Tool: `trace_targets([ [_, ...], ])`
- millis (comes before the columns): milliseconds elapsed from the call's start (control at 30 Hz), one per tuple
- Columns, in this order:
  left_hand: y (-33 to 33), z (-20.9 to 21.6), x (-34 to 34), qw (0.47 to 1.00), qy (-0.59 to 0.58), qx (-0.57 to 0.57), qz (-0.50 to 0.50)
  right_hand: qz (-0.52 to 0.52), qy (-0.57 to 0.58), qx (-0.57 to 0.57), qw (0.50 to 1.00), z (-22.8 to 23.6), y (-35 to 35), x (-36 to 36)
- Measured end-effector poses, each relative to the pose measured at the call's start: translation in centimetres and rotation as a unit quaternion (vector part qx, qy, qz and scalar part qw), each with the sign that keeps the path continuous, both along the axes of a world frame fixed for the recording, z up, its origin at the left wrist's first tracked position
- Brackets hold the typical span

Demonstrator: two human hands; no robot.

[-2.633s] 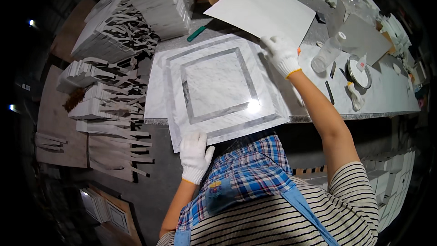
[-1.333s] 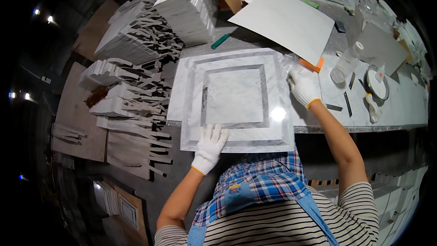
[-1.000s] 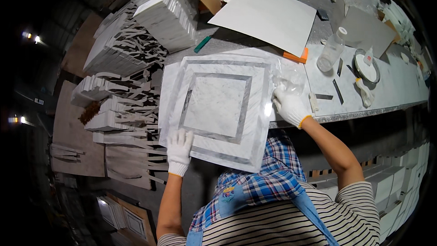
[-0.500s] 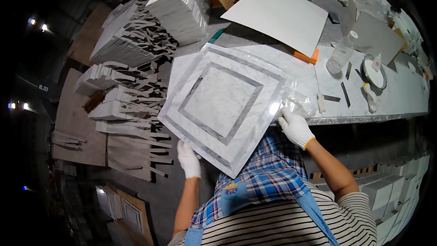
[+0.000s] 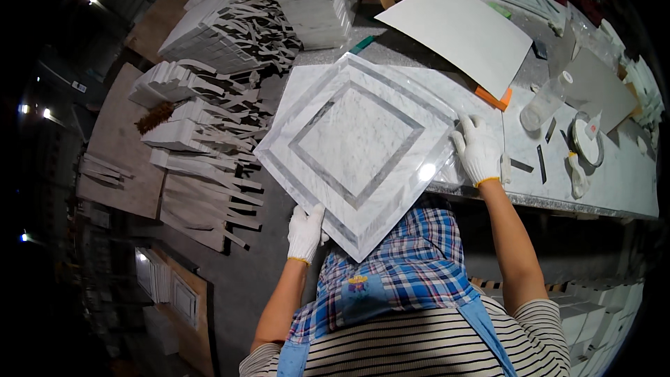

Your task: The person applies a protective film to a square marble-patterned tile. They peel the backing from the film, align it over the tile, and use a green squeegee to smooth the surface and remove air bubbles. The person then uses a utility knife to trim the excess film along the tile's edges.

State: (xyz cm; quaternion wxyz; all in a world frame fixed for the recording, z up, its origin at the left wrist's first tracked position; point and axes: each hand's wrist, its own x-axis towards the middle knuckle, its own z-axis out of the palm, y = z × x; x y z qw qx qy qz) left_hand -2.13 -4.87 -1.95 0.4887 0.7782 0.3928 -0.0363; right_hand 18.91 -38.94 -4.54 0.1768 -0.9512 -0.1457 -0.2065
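A square white marble tile (image 5: 357,141) with two grey inlaid bands lies turned like a diamond, its near corner jutting past the table edge toward my apron. Clear plastic film (image 5: 447,171) gleams along its right side. On the lower left edge, my gloved left hand (image 5: 306,234) is closed, thumb on top and fingers beneath. At the right corner, my gloved right hand (image 5: 479,150) rests with fingers stretched out and slightly apart over the filmed edge. Another pale marble surface (image 5: 296,87) shows underneath the tile.
A white board (image 5: 460,35) leans over an orange tool (image 5: 494,96) beyond the tile. Rightward are a clear bottle (image 5: 546,102), dark metal strips (image 5: 541,164) and a round container (image 5: 587,138). Stacked tiles (image 5: 314,3) stand far left; strip bundles (image 5: 188,126) lie on boards.
My left hand has come up onto the tile's edge, its thumb now on top. My right hand has left the bunched film and moved up to the right corner. The view has shifted.
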Motion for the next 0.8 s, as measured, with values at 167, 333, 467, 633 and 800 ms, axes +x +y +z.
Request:
trace_targets([
  [167, 1.5, 1.5, 0.7, 0.997, 0.067, -0.027, -0.021, -0.042, 0.07, -0.024, 0.996, -0.6, 0.9, 1.9],
  [333, 2.9, 2.8, 0.2, 0.992, 0.074, -0.099, -0.032, -0.089, 0.125, -0.055, 0.987, -0.6, 2.1, 2.6],
  [467, 4.6, 1.2, 0.3, 0.983, 0.1, -0.121, -0.099, -0.128, 0.146, -0.076, 0.978, 0.1, 2.7, 2.7],
  [633, 8.9, -0.6, 1.3, 0.986, 0.078, -0.049, -0.141, -0.207, 0.196, -0.072, 0.956, 1.4, 4.8, -1.4],
  [800, 14.4, -2.3, 1.6, 0.98, 0.068, -0.004, -0.185, -0.299, 0.192, -0.047, 0.934, 0.4, 7.1, -7.8],
])
